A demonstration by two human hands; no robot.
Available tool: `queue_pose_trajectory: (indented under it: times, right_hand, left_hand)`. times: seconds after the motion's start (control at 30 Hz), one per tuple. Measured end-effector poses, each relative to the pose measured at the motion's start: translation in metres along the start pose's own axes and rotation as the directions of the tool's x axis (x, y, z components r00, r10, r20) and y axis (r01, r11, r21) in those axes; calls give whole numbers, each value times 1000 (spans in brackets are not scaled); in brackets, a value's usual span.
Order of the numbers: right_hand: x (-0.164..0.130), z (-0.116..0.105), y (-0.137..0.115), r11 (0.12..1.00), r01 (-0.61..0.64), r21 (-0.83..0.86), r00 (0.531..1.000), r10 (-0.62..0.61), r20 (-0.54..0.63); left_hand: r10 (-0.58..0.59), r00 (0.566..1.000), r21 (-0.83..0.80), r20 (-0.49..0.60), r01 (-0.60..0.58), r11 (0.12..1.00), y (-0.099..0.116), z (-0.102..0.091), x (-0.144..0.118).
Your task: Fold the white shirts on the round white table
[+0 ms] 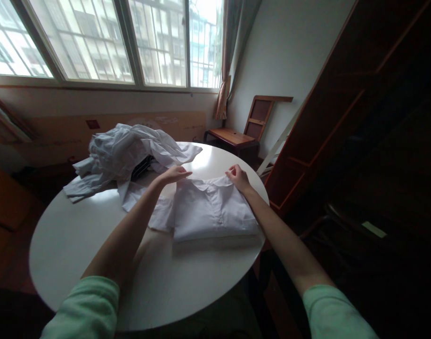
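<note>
A white collared shirt, folded into a neat rectangle, lies on the round table with its collar at the far side and its button placket facing up. At its far left corner my left hand has its fingers closed together by the shoulder edge. My right hand pinches the cloth at the right end of the collar. Part of another white garment sticks out from beside the folded shirt's left edge. Beyond my left hand rises a crumpled heap of white shirts, with a dark striped piece showing in it.
The round white table carries all the cloth. Past its far right side stands a wooden chair. A dark wooden panel leans in from the right. Barred windows and a curtain line the back wall.
</note>
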State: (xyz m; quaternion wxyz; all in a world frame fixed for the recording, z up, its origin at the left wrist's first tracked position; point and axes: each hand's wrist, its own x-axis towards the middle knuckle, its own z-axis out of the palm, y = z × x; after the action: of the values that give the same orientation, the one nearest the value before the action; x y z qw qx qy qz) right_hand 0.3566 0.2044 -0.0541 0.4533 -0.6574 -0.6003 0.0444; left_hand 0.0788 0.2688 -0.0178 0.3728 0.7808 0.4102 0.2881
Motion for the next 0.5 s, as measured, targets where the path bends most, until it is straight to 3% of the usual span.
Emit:
queue_pose_trajectory:
  times: [0.1, 0.17, 0.23, 0.3, 0.37, 0.43, 0.5]
  right_hand:
    - [11, -3, -19, 998, -38, 54, 999, 38, -5]
    - [19, -1, -40, 996, -9, 87, 992, -2, 126]
    - [24, 7, -63, 994, 21, 111, 931, -60, 359]
    - [27, 20, -83, 992, -21, 127, 813, -57, 580]
    - [25, 34, -99, 986, -88, 139, 711, -35, 703]
    - [22, 42, -109, 973, -145, 180, 677, -35, 735]
    - [16, 46, -116, 940, -223, 260, 701, -31, 713]
  left_hand:
    - [-29, 991, 29, 130, 25, 999, -7, -8, -16]
    - [-5, 991, 6, 135, 4, 1000, -5, -11, -25]
    - [14, 988, -26, 153, -10, 1000, -1, -14, -31]
    - [28, 989, -76, 148, -17, 997, 2, -14, -35]
    - [28, 994, -117, 106, -16, 993, 3, -14, -36]
    - [18, 997, -120, 79, -8, 993, 1, -12, -36]
    - [7, 998, -97, 68, 0, 995, -3, -9, -36]
